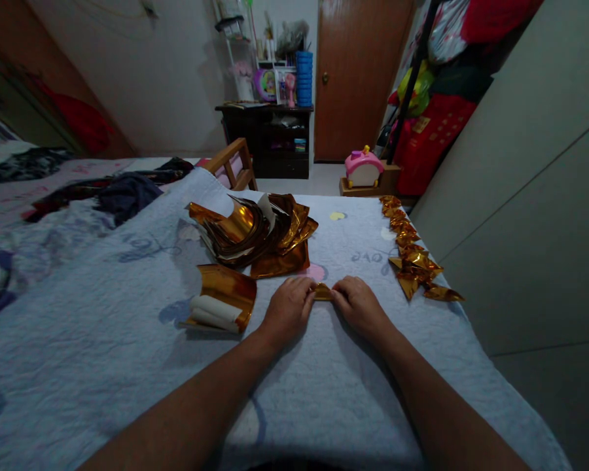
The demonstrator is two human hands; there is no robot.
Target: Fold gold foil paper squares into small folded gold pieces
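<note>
Between my two hands is a small folded piece of gold foil paper (322, 292), low over the bed sheet. My left hand (290, 304) pinches its left end, and my right hand (359, 304) pinches the right end. Curled gold foil sheets (230, 291) with a pale backing lie just left of my left hand. Behind them spreads a larger fanned stack of gold foil paper (255, 229). Over to the right, a row of folded gold foil pieces (415, 261) runs along the bed's edge.
A pale blue patterned sheet (127, 366) covers the bed. Dark crumpled clothes (127, 196) lie at the left. Past the far edge stand a wooden chair (238, 163), a dark cabinet (269, 144) and a pink toy (363, 169) on a box. A pale panel (535, 216) rises at the right.
</note>
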